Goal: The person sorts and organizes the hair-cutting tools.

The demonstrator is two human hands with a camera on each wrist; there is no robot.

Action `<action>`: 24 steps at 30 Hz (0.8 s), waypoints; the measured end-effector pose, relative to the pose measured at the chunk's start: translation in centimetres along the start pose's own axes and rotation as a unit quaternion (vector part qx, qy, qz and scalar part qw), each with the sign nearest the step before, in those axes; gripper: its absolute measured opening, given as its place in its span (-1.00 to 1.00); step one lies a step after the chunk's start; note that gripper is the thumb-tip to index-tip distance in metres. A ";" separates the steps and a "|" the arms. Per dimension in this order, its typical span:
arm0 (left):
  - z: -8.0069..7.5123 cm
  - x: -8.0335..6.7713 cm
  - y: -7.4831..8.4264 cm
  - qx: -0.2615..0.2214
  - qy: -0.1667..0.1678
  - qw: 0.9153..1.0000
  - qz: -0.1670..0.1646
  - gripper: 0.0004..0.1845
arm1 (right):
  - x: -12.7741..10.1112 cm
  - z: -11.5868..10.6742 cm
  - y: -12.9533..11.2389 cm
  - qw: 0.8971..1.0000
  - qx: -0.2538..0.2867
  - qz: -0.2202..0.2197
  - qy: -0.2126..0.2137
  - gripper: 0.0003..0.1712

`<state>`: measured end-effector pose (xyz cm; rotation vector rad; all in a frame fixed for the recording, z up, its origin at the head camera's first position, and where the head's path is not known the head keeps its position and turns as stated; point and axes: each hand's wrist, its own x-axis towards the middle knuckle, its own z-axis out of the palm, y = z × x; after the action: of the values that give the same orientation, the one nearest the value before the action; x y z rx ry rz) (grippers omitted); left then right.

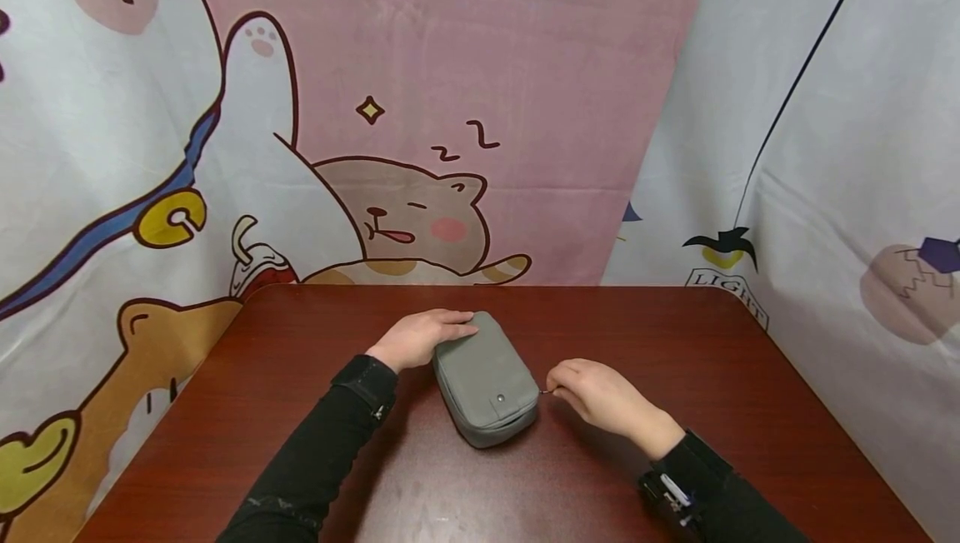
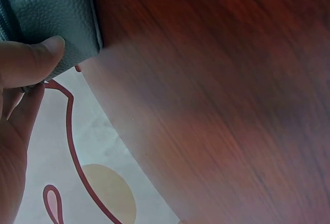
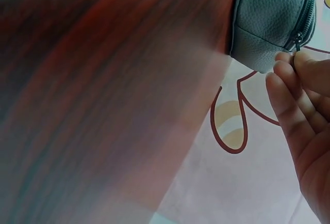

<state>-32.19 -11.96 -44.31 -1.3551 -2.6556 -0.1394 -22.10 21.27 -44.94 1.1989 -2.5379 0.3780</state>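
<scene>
A grey zippered pouch lies on the dark red-brown table, near its middle. My left hand holds the pouch's far left end, fingers laid over the top; in the left wrist view the thumb presses against the pouch's side. My right hand is just right of the pouch and pinches the small zipper pull. In the right wrist view the fingertips meet at that pull, at the corner of the pouch. Both sleeves are black.
Cartoon-printed cloth hangs behind the table and along both sides. The table's rounded back corners and its side edges are close to the cloth. Bare wood surrounds the pouch.
</scene>
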 end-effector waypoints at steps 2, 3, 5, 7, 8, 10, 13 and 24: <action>-0.1 0.0 0.0 0.000 0.001 1.000 0.002 -0.22 | 0.0 0.0 0.0 1.000 0.002 0.001 0.000 -0.79; -0.1 0.0 0.0 0.000 0.001 1.000 0.004 -0.22 | 0.0 0.0 0.0 1.000 0.003 0.001 0.001 -0.79; -0.2 0.1 0.0 -0.002 0.001 1.000 0.010 -0.23 | 0.0 0.0 0.1 1.000 0.004 0.000 0.003 -0.79; -0.4 0.1 -0.1 0.001 -0.001 1.000 0.015 -0.23 | 0.0 0.1 0.1 1.000 0.006 0.003 0.003 -0.79; -0.5 0.1 -0.1 0.004 -0.003 1.000 0.017 -0.23 | 0.0 0.1 0.1 1.000 0.006 0.005 0.002 -0.79; -0.9 0.2 0.0 0.015 -0.009 1.000 0.024 -0.22 | 0.0 0.2 0.1 1.000 0.008 0.011 0.000 -0.80; -1.7 0.4 0.2 0.043 -0.027 0.998 0.033 -0.23 | 0.0 0.3 0.0 1.000 0.009 0.019 -0.004 -0.81; -3.6 1.8 2.0 0.139 -0.137 0.980 0.033 0.28 | 0.1 0.4 0.1 1.000 0.011 0.020 -0.001 -0.82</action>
<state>-31.25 -9.88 -40.38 -1.4525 -2.7054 0.4406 -22.24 21.13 -45.26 1.1583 -2.5683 0.4163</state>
